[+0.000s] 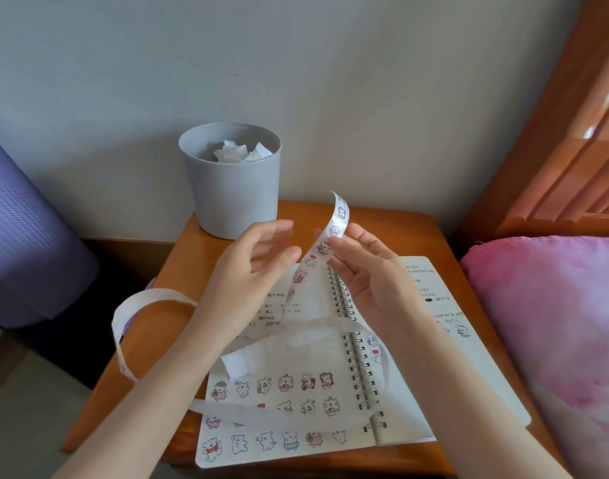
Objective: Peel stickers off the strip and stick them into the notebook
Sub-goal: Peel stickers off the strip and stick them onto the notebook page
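Paper this thin tears if hurried, so start with what lies nearest you. At 6 o'clock the blank, spent length of the strip (341, 216) sags across the left page of the notebook (469, 375) and partly covers the rows of stickers (284, 382) laid there; flick it aside before you bring the next one down. Above the spiral binding your right hand (365, 271) pinches the strip between thumb and fingers, which is a sound anchor. Your left hand (251, 271) is loosely spread and holds nothing; its thumb tip is just beside the strip, though I cannot tell whether it touches. Bend the backing sharply over your right fingertip so a sticker's edge lifts, then catch that edge with your left thumbnail and peel low and slow. The strip itself is a narrow, glossy white ribbon printed with small cartoon bears in dark outline with touches of red and pink, one after another. Its free end curls up toward 12 o'clock, while the rest drops behind your left hand and loops off the table (382, 219) near 8 o'clock. Farther off, at 11 o'clock, a grey bin (234, 195) on the table holds crumpled white paper, handy for the used backing.
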A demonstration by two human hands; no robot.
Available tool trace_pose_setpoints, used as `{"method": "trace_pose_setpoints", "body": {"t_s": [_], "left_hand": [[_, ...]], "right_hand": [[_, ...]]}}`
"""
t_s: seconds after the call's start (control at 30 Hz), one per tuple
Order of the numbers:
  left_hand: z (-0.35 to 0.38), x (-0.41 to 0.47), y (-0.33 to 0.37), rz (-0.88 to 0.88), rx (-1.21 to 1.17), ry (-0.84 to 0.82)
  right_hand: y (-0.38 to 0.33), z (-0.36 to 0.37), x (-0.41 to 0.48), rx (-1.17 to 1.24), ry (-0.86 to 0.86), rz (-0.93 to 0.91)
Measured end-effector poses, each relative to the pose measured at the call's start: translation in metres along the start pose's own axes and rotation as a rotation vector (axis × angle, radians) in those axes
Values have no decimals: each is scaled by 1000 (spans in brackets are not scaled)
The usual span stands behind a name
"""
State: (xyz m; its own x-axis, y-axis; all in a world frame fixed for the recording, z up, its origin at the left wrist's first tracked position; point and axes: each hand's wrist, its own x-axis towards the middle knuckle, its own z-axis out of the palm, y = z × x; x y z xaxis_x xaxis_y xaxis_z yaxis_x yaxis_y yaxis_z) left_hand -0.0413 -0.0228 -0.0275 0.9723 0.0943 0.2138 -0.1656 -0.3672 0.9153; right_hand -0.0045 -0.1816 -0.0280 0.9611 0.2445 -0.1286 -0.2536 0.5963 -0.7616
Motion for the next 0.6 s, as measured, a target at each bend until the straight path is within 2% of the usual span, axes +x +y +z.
{"method": "trace_pose_setpoints", "body": {"t_s": [0.13, 0.27, 0.4, 0.5, 0.6], "left_hand": [[2, 0, 8, -8, -165, -8], [1, 0, 13, -27, -290, 42], [2, 1, 8, -60, -355, 123], [4, 0, 7, -78, -374, 117], [7, -1, 7, -92, -354, 94]], "right_hand": [[2, 6, -3, -56, -97, 55], [1, 11, -11, -461, -88, -20], [3, 13, -17, -677, -94, -60], [-3, 13, -16, -716, -79, -147], [-9, 12, -15, -756, 10, -320]]}}
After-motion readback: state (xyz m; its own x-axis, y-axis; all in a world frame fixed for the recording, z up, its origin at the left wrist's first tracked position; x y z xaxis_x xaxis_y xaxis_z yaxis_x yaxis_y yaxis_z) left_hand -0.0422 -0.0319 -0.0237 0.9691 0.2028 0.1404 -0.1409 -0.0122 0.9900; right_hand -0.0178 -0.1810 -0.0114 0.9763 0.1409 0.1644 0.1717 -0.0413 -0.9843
